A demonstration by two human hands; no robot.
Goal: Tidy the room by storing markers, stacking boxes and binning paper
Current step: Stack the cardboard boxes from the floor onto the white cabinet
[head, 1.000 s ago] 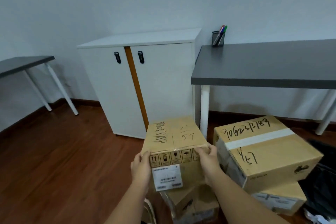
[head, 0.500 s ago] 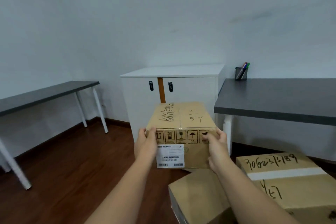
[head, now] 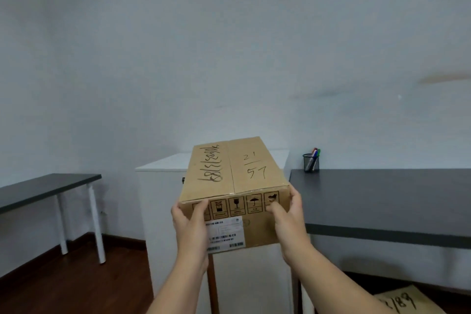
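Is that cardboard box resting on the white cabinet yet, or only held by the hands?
Cannot tell. In the head view both hands, left hand and right hand, grip the cardboard box, whose body hides where its underside meets the white cabinet.

A cabinet (head: 163,211) stands behind the held box (head: 234,181); one desk (head: 382,199) with a pen cup (head: 311,162) right of the cabinet, another desk (head: 43,188) to its left.

Matt brown cardboard box (head: 234,186) with a white paper label (head: 225,234); glossy wood floor (head: 76,288); black wire-mesh pen cup (head: 311,162).
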